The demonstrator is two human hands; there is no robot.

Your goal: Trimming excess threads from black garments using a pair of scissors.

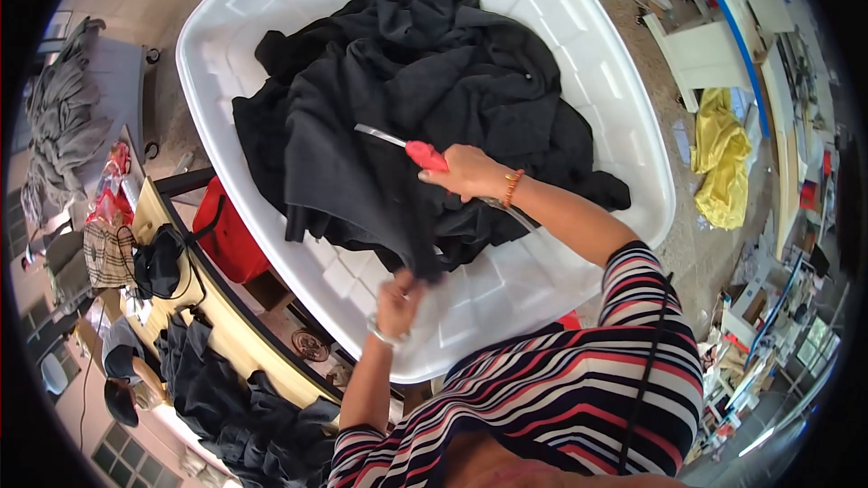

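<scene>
A large pile of black cloth (425,63), apparently garments, lies in a white plastic tub (624,63). My right hand (470,172) is closed round a red-handled tool (425,155) with a narrow, pale metal tip that points left over the cloth. Its exact kind cannot be made out. Below that wrist runs a thin grey cord or tube (511,213); where it connects is hidden. Nearer to me, my left hand (398,303), smeared by motion, pinches a black garment (348,172) by its lower end and pulls it toward the tub's near side.
Left of the tub stands a wooden-topped table (262,334) with black clothes (226,398), a black bag (160,262) and a checked bag (108,255). A red bag (231,233) is beside the tub. Another person (127,380) is at far left. Yellow cloth (721,158) lies at right.
</scene>
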